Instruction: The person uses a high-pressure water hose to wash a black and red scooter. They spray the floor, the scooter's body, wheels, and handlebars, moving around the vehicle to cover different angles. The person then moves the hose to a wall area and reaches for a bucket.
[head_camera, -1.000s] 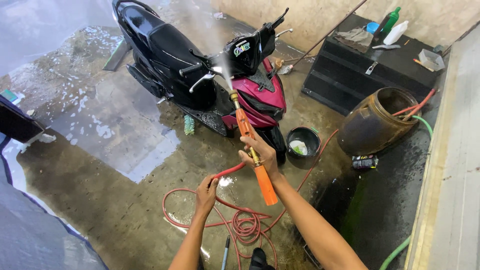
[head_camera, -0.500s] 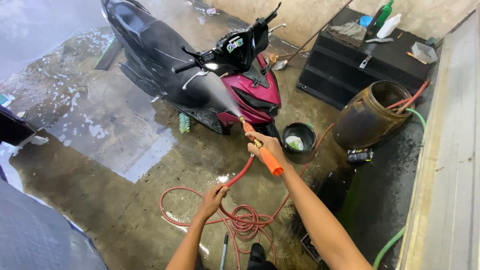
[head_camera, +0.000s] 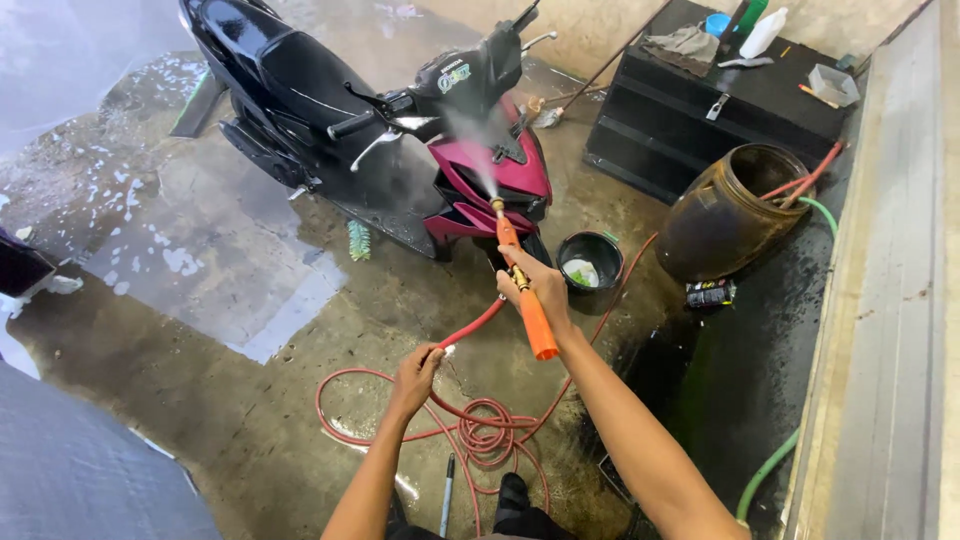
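Right hand (head_camera: 535, 290) clamped on spray gun (head_camera: 523, 290) beside scooter (head_camera: 400, 130); left hand (head_camera: 415, 368) clamped on red hose (head_camera: 470, 325); open floor left.

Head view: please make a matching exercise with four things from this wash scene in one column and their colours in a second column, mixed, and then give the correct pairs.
Things:
1. spray gun in the right hand
2. hose in the left hand
3. small bucket
4. large jar

Colours:
A. brown
B. red
C. orange
D. black

Pairs: 1-C, 2-B, 3-D, 4-A
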